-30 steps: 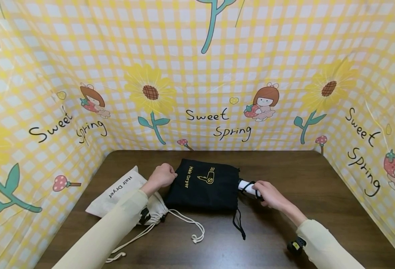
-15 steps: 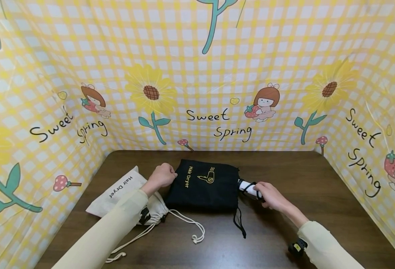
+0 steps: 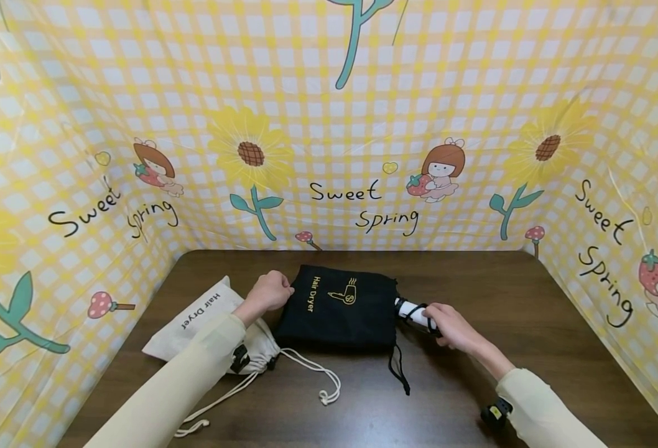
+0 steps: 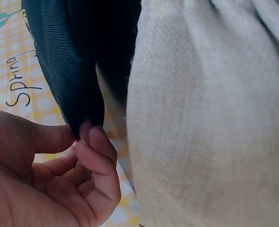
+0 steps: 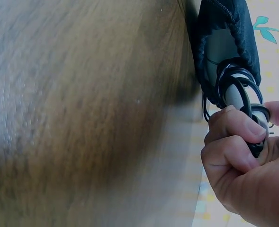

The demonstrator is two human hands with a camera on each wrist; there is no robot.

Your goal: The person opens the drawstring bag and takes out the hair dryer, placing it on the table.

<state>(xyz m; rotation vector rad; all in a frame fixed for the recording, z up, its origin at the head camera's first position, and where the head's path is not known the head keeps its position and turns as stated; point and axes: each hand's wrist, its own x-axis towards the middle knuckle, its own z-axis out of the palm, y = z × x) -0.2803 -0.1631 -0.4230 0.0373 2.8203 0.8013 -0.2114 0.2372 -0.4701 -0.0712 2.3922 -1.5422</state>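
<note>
A black drawstring bag [image 3: 342, 323] printed "Hair Dryer" lies on the table, its mouth facing right. My left hand [image 3: 268, 290] pinches its closed left corner; in the left wrist view, the thumb and fingertips nip the black cloth [image 4: 68, 71]. From the mouth sticks the white handle of a hair dryer [image 3: 409, 309], wound with black cord. My right hand [image 3: 449, 326] grips that handle's end and the cord. In the right wrist view, the bag's mouth gapes around the pale body of the dryer [image 5: 220, 47]; its far part is hidden inside.
A beige drawstring bag [image 3: 203, 311], also printed "Hair Dryer", lies under and beside my left forearm. Its white cords [image 3: 312, 367] trail across the brown table [image 3: 474, 274]. A yellow checked cloth [image 3: 329, 124] hangs around the table's back and sides.
The black bag and my left hand have shifted very slightly left. A little more of the white handle shows at the mouth. My right hand stays nearly still.
</note>
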